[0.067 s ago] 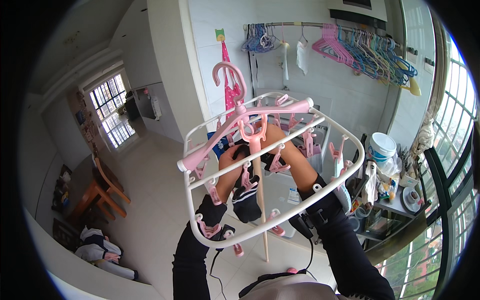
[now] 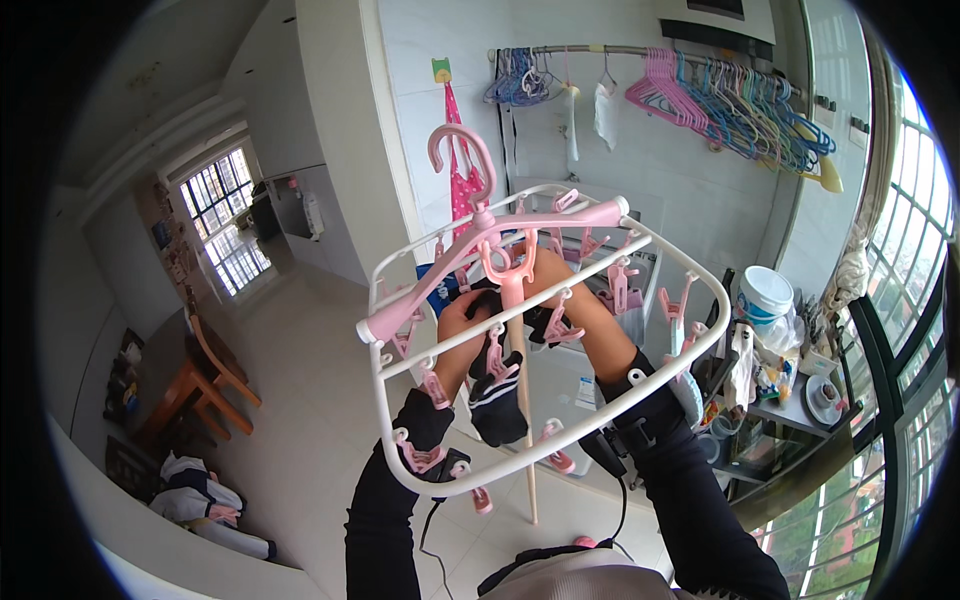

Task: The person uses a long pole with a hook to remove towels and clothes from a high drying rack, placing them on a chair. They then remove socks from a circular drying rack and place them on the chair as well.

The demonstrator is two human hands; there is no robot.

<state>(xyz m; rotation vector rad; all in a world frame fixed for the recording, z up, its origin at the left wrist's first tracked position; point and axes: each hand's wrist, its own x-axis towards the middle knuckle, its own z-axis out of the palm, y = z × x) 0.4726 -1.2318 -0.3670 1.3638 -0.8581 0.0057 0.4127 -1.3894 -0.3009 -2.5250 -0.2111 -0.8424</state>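
Note:
A pink-and-white clip hanger [image 2: 560, 470] with several pink pegs fills the middle of the view, its hook [image 2: 462, 150] upright. My arms reach beneath and through its frame. My left hand [image 2: 462, 318] is closed on dark cloth that looks like a black sock, the fingers partly covered. My right hand [image 2: 543, 268] is beside it, behind the pink fork top of a wooden pole [image 2: 527, 440]; its fingertips are hidden. A black sock with white stripes [image 2: 498, 412] hangs from a peg nearer to me. A pale item [image 2: 678, 335] hangs at the right side.
Behind, a rail [image 2: 620, 48] carries many coloured hangers [image 2: 740, 105]. A pale-lidded appliance [image 2: 575, 400] stands below the hanger. On the right are a white bucket [image 2: 765, 293], a cluttered shelf and barred windows. Clothes [image 2: 205, 500] lie at lower left, near a wooden chair [image 2: 215, 375].
The hanger has shifted very slightly right, and the striped sock swings a little with it. Both hands stay almost in place.

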